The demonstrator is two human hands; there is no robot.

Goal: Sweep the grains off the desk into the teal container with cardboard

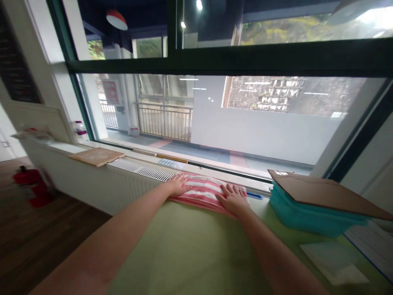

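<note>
A folded red-and-white striped cloth [204,190] lies at the far edge of a pale green table [196,246], close to the window. My left hand [178,185] rests on the cloth's left end with the fingers stretched out. On its right end my right hand [235,198] lies flat, fingers spread. Both palms press on top of the cloth, and neither hand grips it. Just beyond my right hand lies a blue flat item [255,196], partly hidden, whose kind I cannot make out.
Turquoise stacked material [307,215] under a cardboard sheet [328,192] stands on the right. Pale flat sheets [334,260] lie nearer. A radiator [139,170] and a wooden board [96,156] line the sill's left. A red fire extinguisher [32,186] stands on the floor.
</note>
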